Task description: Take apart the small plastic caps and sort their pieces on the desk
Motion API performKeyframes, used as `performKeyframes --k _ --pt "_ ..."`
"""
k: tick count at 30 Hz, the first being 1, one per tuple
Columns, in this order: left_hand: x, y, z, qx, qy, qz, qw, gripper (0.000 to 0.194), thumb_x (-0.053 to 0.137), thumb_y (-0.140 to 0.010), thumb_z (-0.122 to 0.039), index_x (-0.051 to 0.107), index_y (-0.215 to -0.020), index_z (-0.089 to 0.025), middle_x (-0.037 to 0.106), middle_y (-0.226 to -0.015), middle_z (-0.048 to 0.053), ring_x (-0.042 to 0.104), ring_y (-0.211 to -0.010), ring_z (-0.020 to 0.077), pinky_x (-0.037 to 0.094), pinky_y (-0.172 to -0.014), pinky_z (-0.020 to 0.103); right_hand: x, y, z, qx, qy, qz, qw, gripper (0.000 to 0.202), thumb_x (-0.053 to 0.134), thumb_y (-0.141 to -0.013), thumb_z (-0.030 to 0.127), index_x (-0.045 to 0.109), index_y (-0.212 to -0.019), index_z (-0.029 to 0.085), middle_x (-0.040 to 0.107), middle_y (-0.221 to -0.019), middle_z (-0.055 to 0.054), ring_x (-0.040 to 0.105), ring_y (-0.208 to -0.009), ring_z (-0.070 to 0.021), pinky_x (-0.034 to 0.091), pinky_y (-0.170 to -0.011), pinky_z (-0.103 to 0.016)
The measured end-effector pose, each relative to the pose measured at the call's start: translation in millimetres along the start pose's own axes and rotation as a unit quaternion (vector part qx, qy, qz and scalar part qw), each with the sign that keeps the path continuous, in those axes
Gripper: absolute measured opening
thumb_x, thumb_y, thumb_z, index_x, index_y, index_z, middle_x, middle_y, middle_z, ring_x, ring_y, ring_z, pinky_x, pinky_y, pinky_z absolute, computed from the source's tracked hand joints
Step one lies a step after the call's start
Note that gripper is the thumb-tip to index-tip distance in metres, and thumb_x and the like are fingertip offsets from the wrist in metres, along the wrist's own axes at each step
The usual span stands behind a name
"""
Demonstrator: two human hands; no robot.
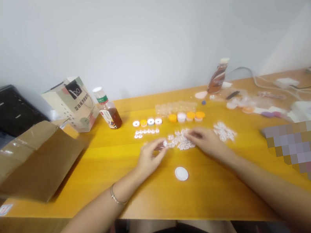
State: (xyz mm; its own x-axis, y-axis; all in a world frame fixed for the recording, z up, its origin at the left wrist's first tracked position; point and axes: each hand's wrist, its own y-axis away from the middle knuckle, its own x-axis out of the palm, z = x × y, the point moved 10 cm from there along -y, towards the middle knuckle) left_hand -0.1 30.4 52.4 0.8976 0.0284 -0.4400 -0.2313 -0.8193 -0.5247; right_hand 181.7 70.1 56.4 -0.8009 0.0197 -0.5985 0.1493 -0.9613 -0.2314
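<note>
My left hand (150, 158) pinches a small white round piece (165, 143) between thumb and fingers. My right hand (207, 141) reaches to the pile of flat white cut-out pieces (182, 143), its fingertips closed together at the pile's right side. What those fingertips hold, if anything, is too blurred to tell. A white round disc, like a lid (181, 173), lies in front of the hands. Beyond my left hand are rows of small white pieces (147, 132). Behind them stand several small round caps (151, 121) in white and orange, with more orange and white caps (190, 116) to the right.
A second heap of white cut-outs (225, 131) lies right of my right hand. Clear plastic cups (175, 108) sit behind the caps. Left are a cardboard box (38, 164), a paper bag (74, 106) and a bottle (108, 110). Another bottle (218, 78) and cables stand right.
</note>
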Motion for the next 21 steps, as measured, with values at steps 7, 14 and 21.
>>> performKeyframes --k 7,14,21 --pt "2.3 -2 -14 0.036 -0.014 0.019 0.999 0.031 0.052 -0.084 -0.023 0.056 -0.114 -0.017 0.064 -0.092 0.007 0.06 -0.078 0.0134 0.05 -0.076 0.028 17 -1 3 -0.075 0.072 0.011 0.995 0.017 0.052 -0.076 0.031 0.063 -0.076 0.018 0.06 -0.065 -0.003 0.052 -0.055 -0.0145 0.039 -0.05 -0.026" --pt "9.5 -1 -22 0.061 -0.037 0.051 0.996 0.034 0.046 -0.087 -0.019 0.053 -0.12 -0.019 0.062 -0.091 0.006 0.056 -0.08 0.0141 0.047 -0.078 0.03 7 5 20 -0.097 0.046 -0.014 0.994 0.02 0.052 -0.08 0.036 0.062 -0.076 0.019 0.06 -0.065 -0.003 0.053 -0.058 -0.015 0.042 -0.051 -0.026" --pt "25.0 3 -26 0.061 -0.018 0.111 0.992 0.033 0.043 -0.089 -0.019 0.049 -0.121 -0.02 0.06 -0.1 0.008 0.055 -0.09 0.0165 0.045 -0.083 0.032 31 31 55 -0.167 -0.039 0.068 0.983 0.016 0.051 -0.084 0.032 0.056 -0.093 0.02 0.063 -0.078 -0.003 0.058 -0.068 -0.0147 0.048 -0.064 -0.028"
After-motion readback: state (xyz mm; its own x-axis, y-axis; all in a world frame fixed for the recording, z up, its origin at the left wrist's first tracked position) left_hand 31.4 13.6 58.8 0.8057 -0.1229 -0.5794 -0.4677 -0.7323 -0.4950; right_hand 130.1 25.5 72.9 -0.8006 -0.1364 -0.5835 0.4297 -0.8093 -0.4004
